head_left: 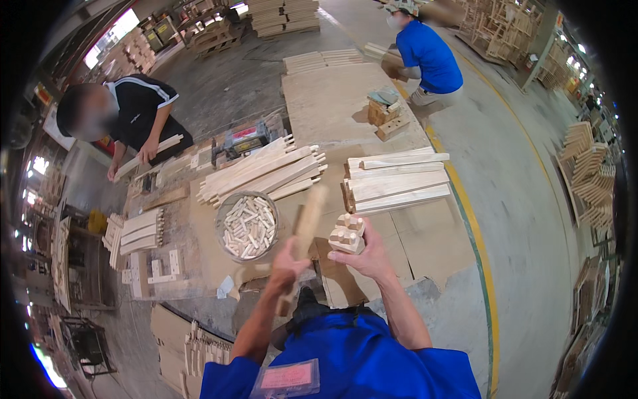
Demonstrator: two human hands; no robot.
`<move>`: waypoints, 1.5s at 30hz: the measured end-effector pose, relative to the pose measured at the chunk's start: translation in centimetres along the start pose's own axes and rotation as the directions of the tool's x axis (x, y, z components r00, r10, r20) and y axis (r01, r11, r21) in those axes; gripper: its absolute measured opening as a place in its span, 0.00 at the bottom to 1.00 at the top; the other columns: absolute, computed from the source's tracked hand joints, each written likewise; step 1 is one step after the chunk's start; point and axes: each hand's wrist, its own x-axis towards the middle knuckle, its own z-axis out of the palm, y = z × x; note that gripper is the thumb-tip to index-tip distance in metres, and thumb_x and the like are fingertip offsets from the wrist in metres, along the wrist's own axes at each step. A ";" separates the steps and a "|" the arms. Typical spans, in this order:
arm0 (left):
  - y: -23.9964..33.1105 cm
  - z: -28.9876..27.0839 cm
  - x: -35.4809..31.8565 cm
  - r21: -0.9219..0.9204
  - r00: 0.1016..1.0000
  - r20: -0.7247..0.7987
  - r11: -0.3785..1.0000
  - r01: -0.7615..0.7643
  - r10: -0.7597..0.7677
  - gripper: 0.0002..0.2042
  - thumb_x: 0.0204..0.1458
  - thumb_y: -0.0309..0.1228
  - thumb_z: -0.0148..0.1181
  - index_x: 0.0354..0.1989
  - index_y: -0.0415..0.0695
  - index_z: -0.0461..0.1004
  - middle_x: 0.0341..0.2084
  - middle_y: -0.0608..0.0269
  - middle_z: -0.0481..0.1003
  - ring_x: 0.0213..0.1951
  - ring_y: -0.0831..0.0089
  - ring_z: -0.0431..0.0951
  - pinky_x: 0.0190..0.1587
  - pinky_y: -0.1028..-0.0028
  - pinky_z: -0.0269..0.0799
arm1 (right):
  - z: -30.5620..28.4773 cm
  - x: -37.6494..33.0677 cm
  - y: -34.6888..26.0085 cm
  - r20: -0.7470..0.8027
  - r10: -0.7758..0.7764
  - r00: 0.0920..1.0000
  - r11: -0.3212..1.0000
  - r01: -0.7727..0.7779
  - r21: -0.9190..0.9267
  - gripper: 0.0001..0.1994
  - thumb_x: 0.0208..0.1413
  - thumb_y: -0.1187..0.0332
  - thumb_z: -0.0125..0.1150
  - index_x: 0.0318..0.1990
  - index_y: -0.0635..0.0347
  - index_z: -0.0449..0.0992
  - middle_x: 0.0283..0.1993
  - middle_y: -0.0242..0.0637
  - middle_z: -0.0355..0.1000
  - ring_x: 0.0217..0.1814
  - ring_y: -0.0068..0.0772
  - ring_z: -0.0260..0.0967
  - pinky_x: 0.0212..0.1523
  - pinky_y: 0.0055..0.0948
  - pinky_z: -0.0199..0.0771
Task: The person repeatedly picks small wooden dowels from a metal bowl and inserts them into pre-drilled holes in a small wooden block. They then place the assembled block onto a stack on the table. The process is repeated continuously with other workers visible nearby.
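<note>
My left hand point(290, 263) is closed around a wooden bar point(311, 216) that stands up from the fist, smeared by motion. Beside it, my right hand point(371, 255) grips a few wooden pieces point(347, 243) held together, with short dowel pegs sticking out of their upper ends. How far these pieces reach below the hand is hidden. A round clear tub point(221, 247) full of short wooden dowels point(248, 226) sits to the left of my hands. Beyond it lies a pile of long wooden strips point(262, 174), and a stack of planks point(399, 179) rests to the right.
Cardboard point(425, 233) covers the worktable. A co-worker in black point(143, 110) handles a strip at the left; another in blue point(428, 56) crouches at the far right. Wooden blocks point(387, 118) stand near the far table edge. A power tool point(247, 136) lies behind the strips.
</note>
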 end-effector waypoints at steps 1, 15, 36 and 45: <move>2.0 -2.6 -0.7 0.087 0.948 -0.233 0.976 -0.201 0.216 0.26 0.49 0.30 0.64 0.57 0.34 0.69 0.45 0.50 0.79 0.44 0.59 0.80 0.50 0.66 0.77 | 0.2 -0.1 -0.3 0.009 -0.002 1.000 1.000 0.002 0.013 0.39 0.40 0.62 0.84 0.60 0.62 0.69 0.54 0.40 0.75 0.56 0.31 0.72 0.59 0.33 0.72; 15.7 -12.7 -5.3 0.481 0.687 0.312 0.515 -0.710 0.656 0.21 0.44 0.25 0.61 0.49 0.39 0.67 0.29 0.45 0.75 0.30 0.46 0.77 0.35 0.58 0.75 | 1.0 1.1 -0.7 0.079 -0.048 0.996 0.987 0.059 -0.148 0.34 0.38 0.62 0.84 0.54 0.62 0.73 0.50 0.39 0.75 0.51 0.32 0.75 0.53 0.34 0.75; 0.3 -5.2 0.3 0.182 0.830 -0.367 0.907 -0.379 0.420 0.08 0.57 0.32 0.61 0.34 0.41 0.82 0.27 0.55 0.80 0.31 0.57 0.81 0.36 0.64 0.77 | -5.4 -3.7 3.7 -0.071 0.424 0.903 0.260 -0.046 0.965 0.32 0.59 0.44 0.63 0.62 0.58 0.69 0.53 0.45 0.75 0.58 0.43 0.73 0.58 0.44 0.77; -4.2 -14.2 8.5 0.883 0.904 -0.131 0.463 -0.080 0.407 0.07 0.49 0.36 0.63 0.33 0.48 0.81 0.35 0.56 0.73 0.44 0.54 0.74 0.43 0.54 0.69 | 2.8 -2.3 5.8 0.540 0.292 0.789 -0.539 -0.331 0.775 0.26 0.62 0.57 0.61 0.63 0.63 0.67 0.58 0.55 0.67 0.54 0.48 0.75 0.50 0.41 0.85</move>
